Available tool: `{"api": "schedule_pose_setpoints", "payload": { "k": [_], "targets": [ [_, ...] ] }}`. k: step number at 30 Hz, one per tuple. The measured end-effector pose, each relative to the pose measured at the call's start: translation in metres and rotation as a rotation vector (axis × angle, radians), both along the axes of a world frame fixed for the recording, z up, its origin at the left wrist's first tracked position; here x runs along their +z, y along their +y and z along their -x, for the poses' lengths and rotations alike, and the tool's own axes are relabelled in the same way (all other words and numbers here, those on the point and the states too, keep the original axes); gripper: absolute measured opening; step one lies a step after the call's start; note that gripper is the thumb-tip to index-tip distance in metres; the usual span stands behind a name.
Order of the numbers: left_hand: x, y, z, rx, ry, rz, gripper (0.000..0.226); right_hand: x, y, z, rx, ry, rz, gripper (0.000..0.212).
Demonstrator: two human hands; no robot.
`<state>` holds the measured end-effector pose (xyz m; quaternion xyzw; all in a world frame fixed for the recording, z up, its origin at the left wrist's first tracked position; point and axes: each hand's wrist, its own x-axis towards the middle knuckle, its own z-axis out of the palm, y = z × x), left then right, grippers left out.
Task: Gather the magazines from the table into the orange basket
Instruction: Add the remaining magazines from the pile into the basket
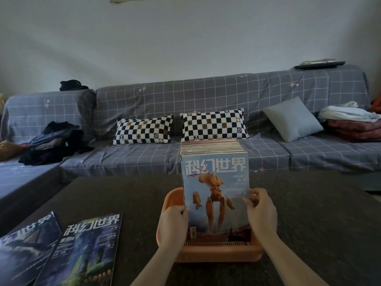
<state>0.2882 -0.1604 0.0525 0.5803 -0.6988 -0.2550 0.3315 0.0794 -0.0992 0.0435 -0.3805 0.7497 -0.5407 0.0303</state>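
Both hands steady upright magazines in an orange plastic basket [218,251].
Left hand [174,222] and right hand [261,211] grip the pale-blue front magazine [216,182]; next, two dark magazines [82,250] near the tabletop's left edge.

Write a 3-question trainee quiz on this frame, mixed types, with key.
1. True or false: both hands grip the front magazine standing in the orange basket.
2. How many magazines lie flat on the table?
A) none B) two C) four
3. Fill in: the flat magazines lie to the basket's ____ .

Key:
1. True: the left hand holds its left edge, the right hand its right edge.
2. B: the dark blue magazine and the green-toned magazine.
3. Left.
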Motion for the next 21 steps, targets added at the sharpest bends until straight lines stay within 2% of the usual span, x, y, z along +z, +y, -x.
{"api": "schedule_pose_setpoints", "payload": {
  "k": [3, 5, 8, 11, 15, 21],
  "targets": [
    [-0.002, 0.005, 0.006, -0.002, 0.013, -0.01, 0.026, -0.001, -0.002, 0.0, 0.084, -0.079, -0.067, 0.045],
    [-0.003, 0.006, 0.013, 0.016, 0.024, -0.048, 0.021, -0.002, -0.003, 0.0, 0.161, -0.061, -0.124, 0.05],
    [-0.004, 0.005, 0.016, 0.0, 0.032, -0.061, 0.016, -0.003, -0.003, 0.001, 0.187, -0.057, -0.138, 0.049],
    [-0.002, 0.004, 0.016, -0.011, 0.05, -0.054, 0.03, -0.003, -0.003, 0.002, 0.184, -0.065, -0.139, 0.049],
    [0.002, 0.009, 0.013, -0.024, 0.088, -0.097, 0.033, 0.0, -0.002, 0.004, 0.186, -0.109, -0.139, 0.048],
    [0.014, 0.017, 0.0, 0.016, 0.075, -0.106, 0.033, 0.006, 0.016, -0.01, 0.017, -0.264, 0.019, 0.039]
  ]
}}
